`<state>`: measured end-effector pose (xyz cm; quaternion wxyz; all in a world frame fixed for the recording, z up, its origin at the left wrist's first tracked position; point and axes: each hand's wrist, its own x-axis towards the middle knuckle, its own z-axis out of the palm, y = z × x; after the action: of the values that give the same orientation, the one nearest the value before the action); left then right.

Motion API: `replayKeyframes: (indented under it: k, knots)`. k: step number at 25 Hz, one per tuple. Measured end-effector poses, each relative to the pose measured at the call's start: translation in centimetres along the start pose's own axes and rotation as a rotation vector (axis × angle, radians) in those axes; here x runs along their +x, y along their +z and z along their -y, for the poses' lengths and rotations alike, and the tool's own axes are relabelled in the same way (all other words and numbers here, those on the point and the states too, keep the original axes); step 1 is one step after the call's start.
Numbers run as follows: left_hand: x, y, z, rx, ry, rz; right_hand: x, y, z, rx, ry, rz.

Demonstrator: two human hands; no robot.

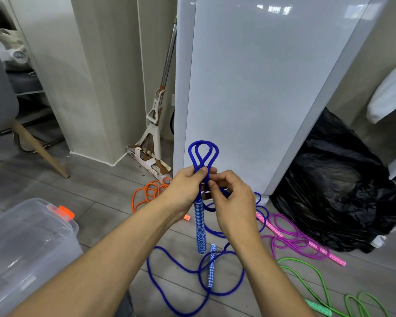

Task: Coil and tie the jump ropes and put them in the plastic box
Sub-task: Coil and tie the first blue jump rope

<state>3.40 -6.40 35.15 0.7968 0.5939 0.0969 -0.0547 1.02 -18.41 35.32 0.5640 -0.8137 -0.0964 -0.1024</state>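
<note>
Grip: left hand [188, 186] and right hand [231, 199] both pinch blue jump rope [203, 142] | loops stand above grip | handle [200, 227] hangs below it | plastic box [32, 248] well left

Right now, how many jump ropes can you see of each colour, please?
blue jump rope: 1
orange jump rope: 1
purple jump rope: 1
green jump rope: 1
Total: 4
</note>
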Motion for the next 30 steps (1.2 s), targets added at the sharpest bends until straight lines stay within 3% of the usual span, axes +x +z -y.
replayKeyframes:
  k: [4,7,11,15,19,21,25,26,30]
  knots:
    - [0.3,-0.1,-0.1,0.066,0.02,-0.067,0.5,-0.4,-0.4,-0.094,-0.013,0.072]
    - [0.9,-0.4,-0.5,-0.013,0.02,-0.187,0.8,-0.4,-0.7,-0.206,0.004,0.158]
    - [1.6,-1.5,-1.0,-0.177,0.037,-0.26,0.5,-0.8,-0.7,-0.294,0.076,0.13]
    - [2.6,-3.0,-1.5,-0.313,0.073,-0.383,1.1,-1.9,-1.0,-0.298,0.125,0.474]
    - [3.6,-5.4,-2.4,-0.294,0.147,-0.618,2.0,-4.9,-2.4,-0.368,0.271,0.61]
    - [3.8,-6.3,-2.5,-0.167,0.171,-0.722,2.5,-6.4,-3.1,-0.501,0.354,0.562]
    - [3.7,-5.7,-1.8,0.139,0.189,-0.716,2.8,-6.8,-3.0,-0.761,0.289,0.05]
    - [3.8,-5.5,-1.7,0.195,0.21,-0.671,2.6,-6.5,-2.7,-0.764,0.239,-0.011]
    - [3.3,-4.5,-1.5,0.347,0.19,-0.362,2.7,-5.3,-2.2,-0.432,0.117,0.077]
